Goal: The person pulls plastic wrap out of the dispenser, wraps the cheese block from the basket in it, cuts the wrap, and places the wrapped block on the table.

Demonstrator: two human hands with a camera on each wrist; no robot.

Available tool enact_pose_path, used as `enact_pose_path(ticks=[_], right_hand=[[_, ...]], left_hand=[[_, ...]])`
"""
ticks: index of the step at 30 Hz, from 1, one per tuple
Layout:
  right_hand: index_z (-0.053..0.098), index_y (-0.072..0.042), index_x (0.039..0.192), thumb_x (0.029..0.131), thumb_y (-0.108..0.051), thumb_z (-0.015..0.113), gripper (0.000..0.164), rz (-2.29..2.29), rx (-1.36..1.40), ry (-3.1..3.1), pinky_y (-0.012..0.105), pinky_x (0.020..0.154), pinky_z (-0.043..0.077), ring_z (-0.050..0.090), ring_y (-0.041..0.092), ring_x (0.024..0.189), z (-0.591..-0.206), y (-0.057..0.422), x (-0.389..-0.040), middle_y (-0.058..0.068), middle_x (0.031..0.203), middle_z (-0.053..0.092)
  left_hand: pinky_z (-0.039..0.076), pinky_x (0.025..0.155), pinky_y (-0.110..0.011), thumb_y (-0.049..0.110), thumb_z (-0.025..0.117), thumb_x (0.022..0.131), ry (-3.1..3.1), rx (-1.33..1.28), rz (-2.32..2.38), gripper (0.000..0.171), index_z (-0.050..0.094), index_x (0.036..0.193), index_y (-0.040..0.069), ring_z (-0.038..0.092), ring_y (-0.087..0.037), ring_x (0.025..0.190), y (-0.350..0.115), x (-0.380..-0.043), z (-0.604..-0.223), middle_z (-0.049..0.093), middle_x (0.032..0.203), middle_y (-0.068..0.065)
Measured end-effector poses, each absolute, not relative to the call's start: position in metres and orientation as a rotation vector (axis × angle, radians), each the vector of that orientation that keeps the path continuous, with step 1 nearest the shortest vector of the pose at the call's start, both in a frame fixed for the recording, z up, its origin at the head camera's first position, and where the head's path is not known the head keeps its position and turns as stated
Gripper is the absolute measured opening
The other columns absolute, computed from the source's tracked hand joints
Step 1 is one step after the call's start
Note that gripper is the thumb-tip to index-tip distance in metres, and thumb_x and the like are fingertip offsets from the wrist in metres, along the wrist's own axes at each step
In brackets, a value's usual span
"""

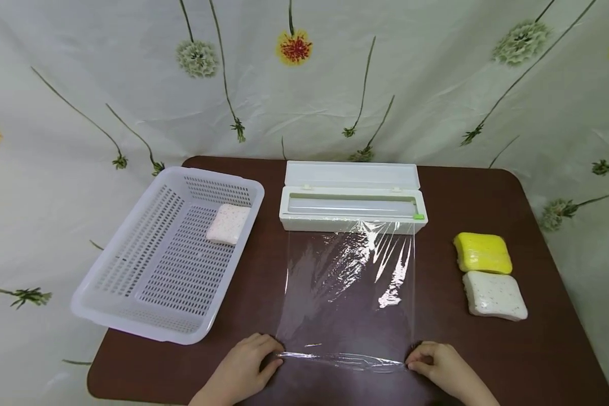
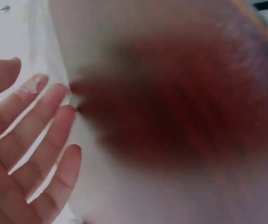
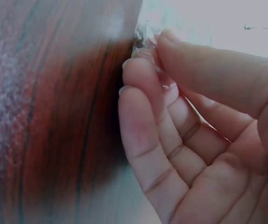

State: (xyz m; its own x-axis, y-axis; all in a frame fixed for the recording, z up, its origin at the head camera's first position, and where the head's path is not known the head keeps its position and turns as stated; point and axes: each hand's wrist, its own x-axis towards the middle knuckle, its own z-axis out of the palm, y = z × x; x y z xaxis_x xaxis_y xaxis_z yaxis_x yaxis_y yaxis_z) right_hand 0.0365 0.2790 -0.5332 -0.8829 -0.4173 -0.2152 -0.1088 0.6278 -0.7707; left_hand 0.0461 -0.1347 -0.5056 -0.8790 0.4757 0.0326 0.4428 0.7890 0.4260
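Note:
A sheet of clear cling film stretches over the table from a white dispenser box with its lid raised. At the near left corner of the film is my left hand. In the left wrist view the left fingers are fairly straight, with film clinging to the index fingertip and the thumb apart from them. My right hand pinches the near right corner. In the right wrist view, bunched film shows between the right thumb and index finger.
To the left, a white perforated basket holds a pale speckled block. On the right lie a yellow block and a white speckled block, both shiny-surfaced. A flowered cloth hangs behind the dark brown table.

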Motion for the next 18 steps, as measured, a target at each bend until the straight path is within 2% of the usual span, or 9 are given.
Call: enact_pose_path(ticks=[4, 7, 10, 13, 15, 18], right_hand=[[0.072, -0.016, 0.080, 0.085, -0.018, 0.075, 0.006, -1.133, -0.452, 2.497, 0.019, 0.060, 0.047, 0.052, -0.010, 0.070, -0.537, 0.280, 0.036, -0.013, 0.078, 0.067], [0.072, -0.016, 0.081, 0.084, -0.017, 0.076, 0.005, -1.128, -0.463, 2.517, 0.019, 0.060, 0.047, 0.051, -0.010, 0.071, -0.540, 0.281, 0.037, -0.013, 0.077, 0.067], [0.072, -0.015, 0.080, 0.083, -0.016, 0.076, 0.006, -1.126, -0.455, 2.523, 0.020, 0.061, 0.047, 0.051, -0.010, 0.071, -0.542, 0.281, 0.038, -0.013, 0.077, 0.067], [0.072, -0.015, 0.081, 0.084, -0.017, 0.076, 0.006, -1.122, -0.429, 2.509, 0.020, 0.062, 0.048, 0.051, -0.010, 0.072, -0.543, 0.281, 0.038, -0.012, 0.078, 0.067], [0.072, -0.015, 0.082, 0.084, -0.018, 0.076, 0.005, -1.116, -0.421, 2.489, 0.020, 0.063, 0.048, 0.051, -0.010, 0.073, -0.542, 0.282, 0.037, -0.011, 0.079, 0.068], [0.073, -0.014, 0.083, 0.085, -0.019, 0.075, 0.006, -1.118, -0.418, 2.460, 0.020, 0.063, 0.048, 0.051, -0.011, 0.074, -0.541, 0.282, 0.036, -0.010, 0.081, 0.068]], left_hand=[[0.055, 0.078, -0.029, 0.018, 0.079, 0.082, 2.998, 0.701, 0.606, 0.028, 0.069, 0.108, 0.013, 0.063, -0.009, 0.091, -0.136, 0.045, -0.489, 0.069, 0.101, 0.007], [0.055, 0.080, -0.029, 0.017, 0.078, 0.082, 3.084, 0.732, 0.640, 0.033, 0.068, 0.113, 0.014, 0.064, -0.009, 0.095, -0.140, 0.040, -0.463, 0.068, 0.106, 0.007], [0.053, 0.086, -0.026, 0.021, 0.071, 0.090, 3.164, 0.788, 0.738, 0.030, 0.066, 0.119, 0.016, 0.064, -0.011, 0.102, -0.148, 0.029, -0.428, 0.067, 0.112, 0.007], [0.046, 0.097, -0.020, 0.026, 0.062, 0.098, 3.273, 0.823, 0.832, 0.030, 0.064, 0.124, 0.013, 0.063, -0.017, 0.108, -0.160, 0.012, -0.398, 0.067, 0.118, 0.001], [0.042, 0.099, -0.020, 0.022, 0.064, 0.096, 3.342, 0.795, 0.849, 0.033, 0.062, 0.126, 0.009, 0.061, -0.022, 0.110, -0.167, 0.001, -0.384, 0.066, 0.119, -0.005], [0.044, 0.101, -0.032, 0.008, 0.070, 0.089, 3.388, 0.684, 0.856, 0.046, 0.056, 0.133, 0.003, 0.059, -0.030, 0.116, -0.176, -0.012, -0.371, 0.063, 0.126, -0.014]])
